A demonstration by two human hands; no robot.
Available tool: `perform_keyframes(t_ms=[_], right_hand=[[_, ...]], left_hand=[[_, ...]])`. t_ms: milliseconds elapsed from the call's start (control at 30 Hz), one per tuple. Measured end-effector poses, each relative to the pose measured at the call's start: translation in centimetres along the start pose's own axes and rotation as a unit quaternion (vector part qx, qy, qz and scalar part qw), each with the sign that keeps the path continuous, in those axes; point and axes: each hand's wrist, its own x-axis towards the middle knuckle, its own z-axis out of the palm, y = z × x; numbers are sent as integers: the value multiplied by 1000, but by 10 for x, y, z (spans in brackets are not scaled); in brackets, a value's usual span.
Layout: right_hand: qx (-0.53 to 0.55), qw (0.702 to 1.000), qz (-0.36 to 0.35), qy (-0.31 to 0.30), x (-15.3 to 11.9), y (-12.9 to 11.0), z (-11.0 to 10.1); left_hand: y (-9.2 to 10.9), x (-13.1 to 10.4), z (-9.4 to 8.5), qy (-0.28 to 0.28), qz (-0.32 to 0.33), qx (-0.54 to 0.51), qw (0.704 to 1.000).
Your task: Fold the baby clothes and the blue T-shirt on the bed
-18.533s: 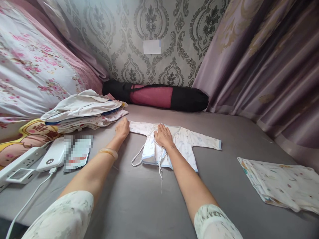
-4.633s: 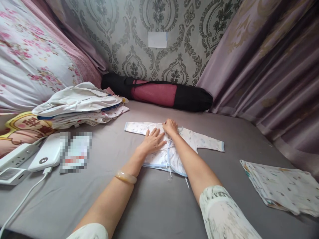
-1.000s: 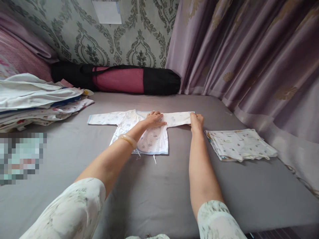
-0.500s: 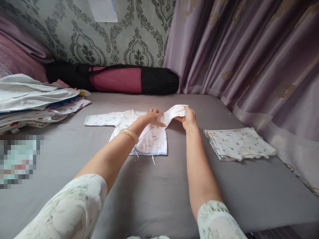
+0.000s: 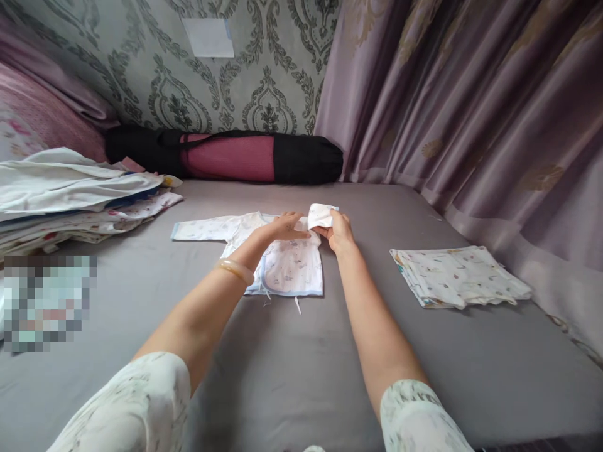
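Observation:
A small white baby shirt (image 5: 294,270) with a faint print, light blue edging and thin ties lies flat on the grey bed sheet (image 5: 292,364). Its left sleeve stretches straight out to the side. My right hand (image 5: 340,231) pinches the cuff end of the other sleeve (image 5: 321,215), which is raised and bent back toward the shirt's body. My left hand (image 5: 286,226) rests over the upper chest near that shoulder, fingers stretched out and apart; a pale bangle circles the wrist. Part of the shirt's front is hidden beneath my left forearm.
A folded printed cloth stack (image 5: 459,276) lies to the right. On the left is a pile of clothes (image 5: 70,182), with a pixelated patch (image 5: 51,307) in front. Along the wall lies a long black and maroon bag (image 5: 228,157). Purple curtains (image 5: 447,94) hang at right.
My right hand has moved left with the sleeve end, so the sleeve that reached outward now bends in toward the shirt. My left hand stays near the shoulder. The view has shifted slightly.

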Motion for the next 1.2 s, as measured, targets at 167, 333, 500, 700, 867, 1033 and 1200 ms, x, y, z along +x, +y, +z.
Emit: perform_keyframes(t_ms=[167, 333, 500, 700, 867, 1033, 1200], right_hand=[[-2, 1000, 21, -7, -3, 8, 5], [-24, 999, 32, -1, -9, 12, 14], [-98, 995, 24, 20, -5, 20, 28], [-182, 981, -2, 65, 5, 34, 46], [-289, 950, -65, 101, 7, 46, 60], [-365, 918, -105, 112, 1, 58, 73], [-412, 897, -131, 89, -12, 71, 86]], left_hand=[[-43, -57, 1, 104, -40, -39, 993], [-69, -99, 13, 164, -88, -89, 978], [-66, -103, 23, 206, -125, -130, 962], [-64, -100, 29, 220, -95, -168, 956], [-68, -103, 28, 207, -86, -180, 958], [-70, -104, 27, 197, -70, -173, 963], [-70, -103, 28, 196, -67, -163, 965]])
